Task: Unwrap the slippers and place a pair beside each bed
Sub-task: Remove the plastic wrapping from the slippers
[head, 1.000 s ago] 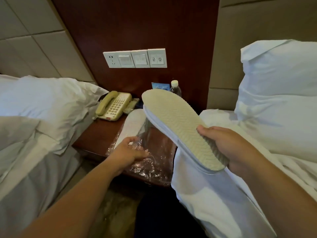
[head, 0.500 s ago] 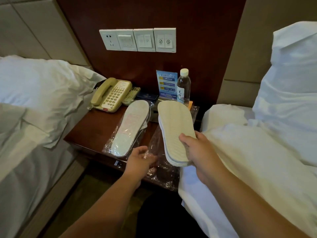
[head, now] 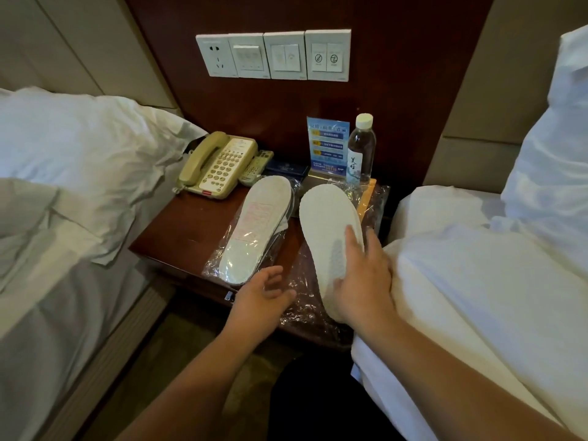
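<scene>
An unwrapped pair of white slippers (head: 327,224) lies sole-up on the right half of the wooden nightstand (head: 187,230), over an empty clear plastic wrapper (head: 302,300). My right hand (head: 362,275) rests on its near end, thumb on the sole, fingers around the right edge. A second pair of slippers (head: 257,227), still in its clear wrapper, lies sole-up to the left of it. My left hand (head: 264,294) hovers with fingers apart over the nightstand's front edge, just below the wrapped pair and touching the loose plastic.
A beige telephone (head: 219,163), a remote (head: 256,168), a blue card stand (head: 327,144) and a water bottle (head: 361,151) stand at the back of the nightstand. White beds flank it: left bed (head: 63,192), right bed (head: 477,281). Floor shows below between them.
My right hand has lowered the unwrapped slippers from mid-air onto the nightstand's right side. My left hand has let go of the plastic and opened. The view has tilted down.
</scene>
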Demonstrator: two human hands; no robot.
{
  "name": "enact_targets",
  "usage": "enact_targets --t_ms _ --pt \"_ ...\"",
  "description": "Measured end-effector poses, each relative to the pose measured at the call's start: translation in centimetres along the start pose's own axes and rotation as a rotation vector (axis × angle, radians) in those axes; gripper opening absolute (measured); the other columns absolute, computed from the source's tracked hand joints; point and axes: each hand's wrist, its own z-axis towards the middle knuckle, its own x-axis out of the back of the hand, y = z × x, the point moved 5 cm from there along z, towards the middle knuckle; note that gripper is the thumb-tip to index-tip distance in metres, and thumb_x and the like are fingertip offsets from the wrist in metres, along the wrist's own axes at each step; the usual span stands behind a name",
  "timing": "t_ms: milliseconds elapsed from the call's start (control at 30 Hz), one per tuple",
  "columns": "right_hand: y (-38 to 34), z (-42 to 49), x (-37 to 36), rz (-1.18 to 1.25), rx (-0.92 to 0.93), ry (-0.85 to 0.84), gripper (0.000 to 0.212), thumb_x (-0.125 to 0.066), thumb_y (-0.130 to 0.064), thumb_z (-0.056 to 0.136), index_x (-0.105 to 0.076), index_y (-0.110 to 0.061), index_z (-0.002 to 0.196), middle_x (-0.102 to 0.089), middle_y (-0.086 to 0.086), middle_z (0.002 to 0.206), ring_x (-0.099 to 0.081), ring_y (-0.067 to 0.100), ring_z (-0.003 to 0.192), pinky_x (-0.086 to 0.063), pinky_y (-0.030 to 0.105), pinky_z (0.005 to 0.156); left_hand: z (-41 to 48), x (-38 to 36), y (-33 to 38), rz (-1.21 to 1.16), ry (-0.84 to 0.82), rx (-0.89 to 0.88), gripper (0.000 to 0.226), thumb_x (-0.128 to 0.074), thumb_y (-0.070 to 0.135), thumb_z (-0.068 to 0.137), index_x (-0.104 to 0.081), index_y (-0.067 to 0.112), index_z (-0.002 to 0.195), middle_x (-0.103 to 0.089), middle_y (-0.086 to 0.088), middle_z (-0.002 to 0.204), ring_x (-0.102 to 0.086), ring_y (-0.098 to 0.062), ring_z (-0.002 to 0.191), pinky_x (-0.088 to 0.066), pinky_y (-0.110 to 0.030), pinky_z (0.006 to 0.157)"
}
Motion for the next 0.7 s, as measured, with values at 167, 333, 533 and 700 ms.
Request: enact_targets --t_ms 167,333,533,700 --pt "-1.7 -0.3 -1.4 -0.285 0.322 -0.072 0.056 -0.061 -0.020 0.080 -0.048 -0.032 0.134 -0.037 0.003 0.146 -0.021 0.027 0.140 -0.006 0.059 0.112 -0.5 3.4 0.4 0.127 0.193 -0.114 0.042 -0.077 0.029 0.084 -0.059 0.037 0.122 -0.059 0.012 0.123 -0.058 -0.003 0.108 -0.048 -0.014 0.079" --pt "-1.1 -0.2 -2.1 -0.220 0.297 -0.205 0.028 -0.053 -0.023 0.082 -0.063 -0.030 0.108 -0.045 -0.003 0.127 -0.030 0.021 0.125 -0.028 0.054 0.100 1.4 5.4 1.0 0.360 0.359 -0.087 0.071 -0.081 0.028 0.077 -0.045 0.030 0.138 -0.034 -0.001 0.150 -0.034 -0.022 0.135 -0.040 -0.037 0.103" --pt "-0.5 0.0 -2.7 -0.202 0.289 -0.205 0.037 -0.048 -0.029 0.086 -0.056 -0.034 0.122 -0.037 -0.009 0.138 -0.024 0.017 0.133 -0.028 0.053 0.103 4.9 5.8 -0.3 0.497 0.282 0.125 0.119 -0.085 0.048 0.067 -0.008 0.026 0.156 -0.017 -0.010 0.163 -0.010 -0.033 0.150 -0.020 -0.055 0.119" --pt "-0.4 0.0 -2.8 -0.209 0.269 -0.276 0.042 -0.044 -0.031 0.089 -0.050 -0.035 0.130 -0.029 -0.007 0.149 -0.014 0.020 0.141 -0.025 0.056 0.109 5.7 6.5 -0.3 0.392 0.255 0.245 0.131 -0.088 0.040 0.060 -0.001 0.023 0.157 -0.036 -0.012 0.152 -0.038 -0.035 0.138 -0.040 -0.051 0.107"
